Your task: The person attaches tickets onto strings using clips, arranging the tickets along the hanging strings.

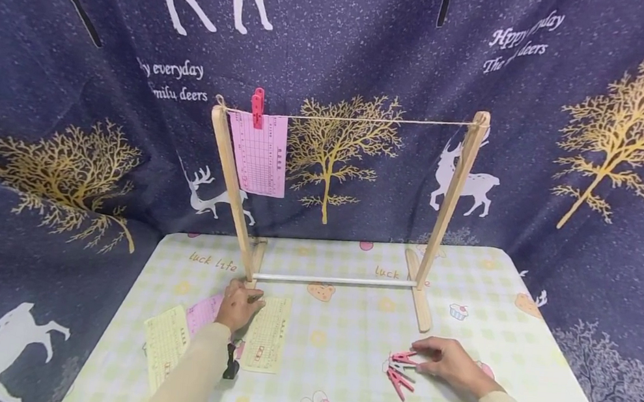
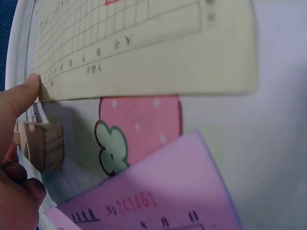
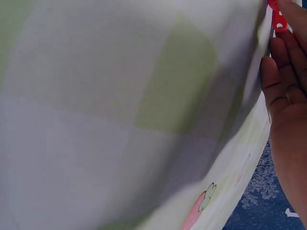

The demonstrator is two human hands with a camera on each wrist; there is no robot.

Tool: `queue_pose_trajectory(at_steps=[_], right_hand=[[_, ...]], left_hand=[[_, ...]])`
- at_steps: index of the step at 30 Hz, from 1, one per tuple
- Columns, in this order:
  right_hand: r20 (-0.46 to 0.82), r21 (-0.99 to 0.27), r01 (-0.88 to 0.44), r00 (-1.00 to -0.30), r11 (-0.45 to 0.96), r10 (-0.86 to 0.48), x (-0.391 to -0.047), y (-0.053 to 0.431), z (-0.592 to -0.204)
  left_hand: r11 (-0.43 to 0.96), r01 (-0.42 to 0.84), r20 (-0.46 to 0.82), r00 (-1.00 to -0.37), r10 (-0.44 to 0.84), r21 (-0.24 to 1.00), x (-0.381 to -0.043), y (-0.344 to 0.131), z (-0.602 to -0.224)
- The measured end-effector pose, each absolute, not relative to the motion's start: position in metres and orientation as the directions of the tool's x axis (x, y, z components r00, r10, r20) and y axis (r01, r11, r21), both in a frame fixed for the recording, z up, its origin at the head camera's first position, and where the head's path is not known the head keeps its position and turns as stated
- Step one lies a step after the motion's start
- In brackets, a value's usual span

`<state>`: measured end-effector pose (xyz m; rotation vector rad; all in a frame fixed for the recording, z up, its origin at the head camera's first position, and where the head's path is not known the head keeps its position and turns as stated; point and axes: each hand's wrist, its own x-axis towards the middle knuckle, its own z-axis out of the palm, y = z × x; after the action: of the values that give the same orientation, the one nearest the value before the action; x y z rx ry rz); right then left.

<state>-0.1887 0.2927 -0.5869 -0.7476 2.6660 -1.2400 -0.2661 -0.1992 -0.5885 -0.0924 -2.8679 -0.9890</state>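
In the head view my left hand (image 1: 239,307) is at the upper left of a yellow paper slip (image 1: 265,336). In the left wrist view, a fingertip touches the edge of that slip, while the other fingers bend below it. A pink slip (image 2: 158,191) and another yellow slip (image 1: 167,342) lie on the left, partly behind the sleeve. On the right, my right hand (image 1: 452,364) pinches the end of a pink clothespin (image 1: 402,357) between thumb and fingers. Beside that pin lie a pale clothespin (image 1: 402,365) and another pink clothespin (image 1: 399,383).
A wooden rack (image 1: 451,195) stands at the back of the table (image 1: 343,334), with a string (image 1: 366,120) between its posts and a white bar (image 1: 337,281) low down. A red clothespin (image 1: 258,108) holds a pink slip (image 1: 260,158) on the string at the left.
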Motion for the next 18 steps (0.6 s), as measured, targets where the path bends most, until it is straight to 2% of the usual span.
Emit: queue_pose_trajectory(at_steps=[10,18], right_hand=[[0.101,-0.721,-0.399,-0.87,0.567,-0.483,-0.1905,0.2919,-0.5888],[0.11,-0.706,-0.416,-0.863,0.572,-0.492,-0.1912,0.2919,-0.5896]], left_hand=[[0.728,0.057,0.091,-0.996,-0.007,0.684,-0.2703,-0.1933,-0.584],[0.731,0.033,0.082,-0.996,-0.031,0.682,-0.2715,-0.1916,-0.5825]])
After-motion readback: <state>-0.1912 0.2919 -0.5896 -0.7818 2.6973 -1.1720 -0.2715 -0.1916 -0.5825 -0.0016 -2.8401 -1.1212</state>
